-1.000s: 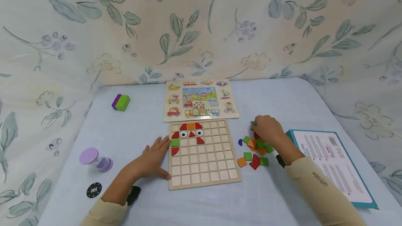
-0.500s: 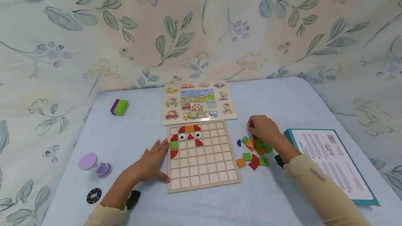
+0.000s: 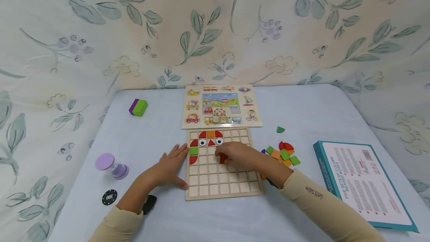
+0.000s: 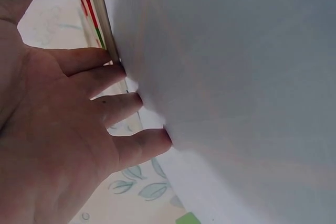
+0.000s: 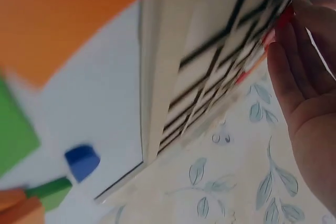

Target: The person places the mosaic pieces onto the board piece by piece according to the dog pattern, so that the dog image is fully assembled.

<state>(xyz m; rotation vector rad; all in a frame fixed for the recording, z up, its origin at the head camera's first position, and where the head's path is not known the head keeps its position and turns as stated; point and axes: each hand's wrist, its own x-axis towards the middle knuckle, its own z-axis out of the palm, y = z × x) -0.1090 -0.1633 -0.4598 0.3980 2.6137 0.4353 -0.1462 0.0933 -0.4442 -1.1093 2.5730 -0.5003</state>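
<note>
A wooden grid board (image 3: pixel 214 189) lies flat with red rounded tiles, an orange square (image 3: pixel 210 134), a green square (image 3: pixel 193 151), a red triangle and two eye tiles near its top left. My right hand (image 3: pixel 240 156) is over the board's middle, pinching a red tile (image 3: pixel 223 158) between thumb and fingers; its fingertips are close over the grid in the right wrist view. Spread along the board's left edge, my left hand (image 3: pixel 168 169) touches the rim with thumb and fingers. The left wrist view shows its fingers (image 4: pixel 139 148) extended.
Loose tiles (image 3: pixel 284 155) lie right of the board, with a green quarter tile (image 3: pixel 280 129) apart from them. Behind stands a picture puzzle (image 3: pixel 246 122) with a small card (image 3: pixel 221 115). A teal box (image 3: pixel 366 182) is at right; a lilac stand (image 3: pixel 105 161), chip (image 3: pixel 109 197) and green block (image 3: pixel 140 108) at left.
My right hand has moved left from the loose tiles to the board, carrying a red tile. A green quarter tile now lies uncovered where that hand was. The left hand stays at the board's edge.
</note>
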